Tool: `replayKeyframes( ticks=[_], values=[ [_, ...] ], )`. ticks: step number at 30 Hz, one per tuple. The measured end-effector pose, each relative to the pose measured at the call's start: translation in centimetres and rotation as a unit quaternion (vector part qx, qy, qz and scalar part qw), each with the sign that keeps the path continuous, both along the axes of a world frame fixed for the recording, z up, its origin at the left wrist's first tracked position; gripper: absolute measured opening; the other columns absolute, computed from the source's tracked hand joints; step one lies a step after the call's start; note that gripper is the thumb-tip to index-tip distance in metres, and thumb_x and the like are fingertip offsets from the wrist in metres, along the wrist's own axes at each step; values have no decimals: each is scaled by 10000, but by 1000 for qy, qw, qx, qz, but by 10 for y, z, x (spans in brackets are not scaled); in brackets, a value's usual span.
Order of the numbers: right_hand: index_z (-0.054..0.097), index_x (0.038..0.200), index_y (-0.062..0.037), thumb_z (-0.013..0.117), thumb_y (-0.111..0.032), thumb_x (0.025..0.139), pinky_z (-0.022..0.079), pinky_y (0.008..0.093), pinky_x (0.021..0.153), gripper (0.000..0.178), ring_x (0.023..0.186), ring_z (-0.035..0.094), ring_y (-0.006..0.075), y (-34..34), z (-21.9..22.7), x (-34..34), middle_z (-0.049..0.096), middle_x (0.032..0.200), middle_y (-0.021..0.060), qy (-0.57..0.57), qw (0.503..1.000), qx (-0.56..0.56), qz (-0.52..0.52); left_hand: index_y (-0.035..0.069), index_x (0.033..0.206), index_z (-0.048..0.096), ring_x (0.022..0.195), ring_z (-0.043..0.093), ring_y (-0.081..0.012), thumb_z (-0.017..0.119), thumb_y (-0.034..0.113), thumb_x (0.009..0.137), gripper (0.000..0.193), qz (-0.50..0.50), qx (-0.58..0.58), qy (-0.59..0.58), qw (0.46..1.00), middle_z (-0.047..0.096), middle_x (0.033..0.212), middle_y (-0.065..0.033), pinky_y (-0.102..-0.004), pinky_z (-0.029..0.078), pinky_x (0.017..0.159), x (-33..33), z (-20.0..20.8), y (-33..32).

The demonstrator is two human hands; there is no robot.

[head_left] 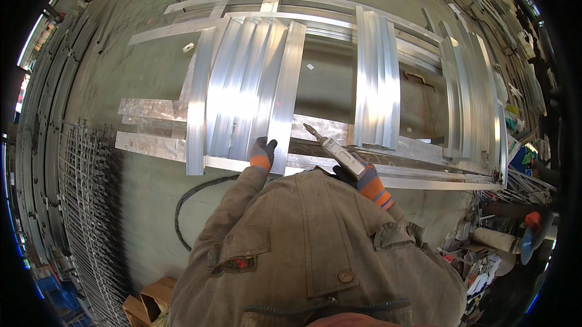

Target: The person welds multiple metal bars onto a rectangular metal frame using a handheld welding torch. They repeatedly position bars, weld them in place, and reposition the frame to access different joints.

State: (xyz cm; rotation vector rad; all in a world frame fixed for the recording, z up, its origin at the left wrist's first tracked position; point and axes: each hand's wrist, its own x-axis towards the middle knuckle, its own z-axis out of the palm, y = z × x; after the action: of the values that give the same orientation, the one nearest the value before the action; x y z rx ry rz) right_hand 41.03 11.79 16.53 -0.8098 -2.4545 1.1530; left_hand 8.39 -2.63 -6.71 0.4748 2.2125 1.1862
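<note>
**One Slip Could Have Marred the Bright Metal**

We saw the left hand [262, 152] at the near end of a long aluminium strip [290, 96], fingers partly curled by its edge; whether it gripped or merely rested there, we could not tell. The strip lay across a metal frame [436, 183], just beside a row of similar strips [236, 78]. The right hand [365, 183] was closed round a pale handheld tool [341, 156], whose narrow tip pointed forward and leftward, near the strip.

We judged that a slack left hold could let the strip slide or twist, since we saw no clamp on it. A straying right wrist could scratch its face with the tip. The dark hose [176, 221] looping nearby might also catch a foot.
</note>
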Motion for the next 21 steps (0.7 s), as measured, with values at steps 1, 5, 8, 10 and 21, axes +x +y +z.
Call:
replayKeyframes(
  ticks=[1,5,8,10,21],
  values=[
    [748,1310,-94,845,-322,1007,598,455,776,391,945,780,364,0,-2,2,797,1095,159,-3,1000,-2,-1,-36,1349,712,1040,739,-285,846,332,989,532,-2,17,29,999,803,1163,-196,-422,589,945,1,-4,2],
    [746,1335,-85,856,-268,999,603,425,827,399,991,785,327,4,-7,9,805,1146,150,-18,1000,-9,-4,-49,1375,694,1077,743,-307,847,330,991,561,-4,-4,50,999,796,1203,-219,-435,586,975,8,-17,16],
    [745,1354,-78,865,-228,992,607,403,865,410,1025,789,300,9,-10,14,811,1184,144,-26,999,-18,-6,-68,1398,670,1131,746,-332,849,323,995,590,5,12,40,999,787,1253,-246,-446,578,1015,9,-21,25],
    [745,1367,-74,871,-201,988,610,388,890,419,1048,792,281,12,-12,15,815,1209,140,-30,999,-21,-5,-79,1408,658,1173,744,-348,849,315,999,599,4,8,35,999,778,1289,-262,-450,570,1043,10,-18,30],
    [754,1367,-69,877,-157,978,608,392,946,417,1116,783,283,17,-9,16,803,1273,147,-52,998,-22,-5,-82,1375,670,1237,734,-383,854,295,997,564,20,-5,8,1000,768,1328,-282,-442,556,1079,18,12,45]
  ],
)
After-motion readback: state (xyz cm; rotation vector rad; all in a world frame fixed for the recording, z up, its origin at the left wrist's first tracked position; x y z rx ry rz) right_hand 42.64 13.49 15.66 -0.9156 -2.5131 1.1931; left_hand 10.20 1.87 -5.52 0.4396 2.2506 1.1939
